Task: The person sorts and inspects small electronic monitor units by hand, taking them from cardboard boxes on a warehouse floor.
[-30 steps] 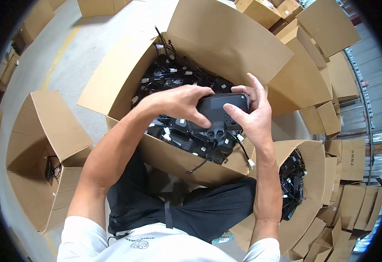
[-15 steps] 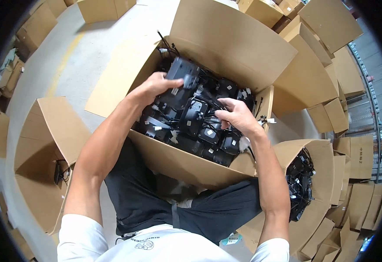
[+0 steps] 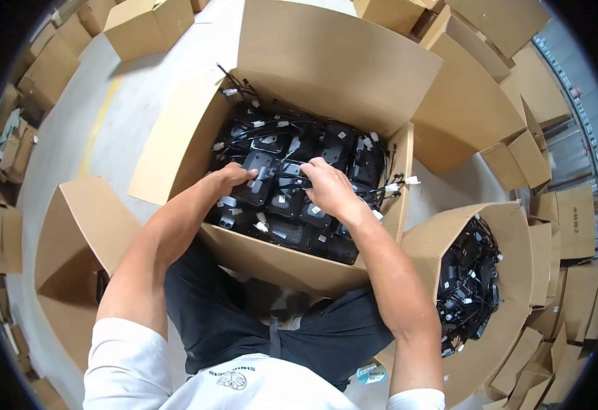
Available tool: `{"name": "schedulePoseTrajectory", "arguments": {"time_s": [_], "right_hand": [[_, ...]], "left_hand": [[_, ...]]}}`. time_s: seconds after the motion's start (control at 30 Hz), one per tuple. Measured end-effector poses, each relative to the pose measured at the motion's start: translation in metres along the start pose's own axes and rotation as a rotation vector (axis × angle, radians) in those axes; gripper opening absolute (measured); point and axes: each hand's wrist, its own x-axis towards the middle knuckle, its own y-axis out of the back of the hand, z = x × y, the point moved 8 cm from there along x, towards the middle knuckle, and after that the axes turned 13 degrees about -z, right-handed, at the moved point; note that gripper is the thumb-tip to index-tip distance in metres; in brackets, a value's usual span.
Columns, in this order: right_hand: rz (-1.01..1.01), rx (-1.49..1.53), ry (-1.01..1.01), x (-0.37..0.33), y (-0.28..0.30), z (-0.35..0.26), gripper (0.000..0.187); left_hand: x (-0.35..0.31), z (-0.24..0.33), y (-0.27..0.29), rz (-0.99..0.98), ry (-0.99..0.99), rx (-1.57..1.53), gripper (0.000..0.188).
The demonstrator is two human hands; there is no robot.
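Note:
An open cardboard box (image 3: 282, 253) in front of me holds many black plastic box-shaped units (image 3: 340, 139) with cables and white connectors. My left hand (image 3: 233, 176) grips the left side of one black unit (image 3: 261, 179), its thumb on the top face; the fingers underneath are partly hidden. Just to the right, my right hand (image 3: 328, 186) has its fingers curled over black cables (image 3: 295, 175) beside that unit. The thumb and fingertips look closed on them, though the exact grip is partly covered.
At right, a second open carton (image 3: 511, 273) contains more black cabled units (image 3: 468, 283). Another open carton (image 3: 66, 266) stands at left, a dark item partly visible inside. Stacked cardboard boxes (image 3: 477, 102) line the back right. A raised flap (image 3: 333, 65) borders the middle box's far side.
My left hand has brought the black unit nearer, from the box's far left down onto the others. My right hand has moved left toward it. The whole view has shifted slightly.

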Motion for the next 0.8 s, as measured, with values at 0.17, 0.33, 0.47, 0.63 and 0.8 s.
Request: {"name": "schedulePoseTrajectory", "arguments": {"time_s": [0.17, 0.33, 0.47, 0.63, 0.8], "right_hand": [[0.172, -0.453, -0.202, -0.017, 0.027, 0.025, 0.014], [0.283, -0.362, -0.111, 0.005, 0.031, -0.001, 0.008], [0.276, -0.428, -0.167, -0.023, 0.046, 0.011, 0.012], [0.491, -0.283, -0.022, -0.066, 0.116, -0.029, 0.017], [0.649, -0.302, -0.244, -0.231, 0.212, 0.044, 0.035]], "left_hand": [[0.037, 0.014, -0.025, 0.031, -0.158, 0.037, 0.035], [0.070, -0.024, 0.044, 0.093, -0.273, 0.301, 0.041], [0.083, -0.003, -0.003, 0.174, -0.137, 0.460, 0.061], [0.064, 0.012, 0.051, 0.366, -0.132, 0.521, 0.070], [-0.031, 0.057, -0.028, 0.446, -0.762, 0.561, 0.041]]}}
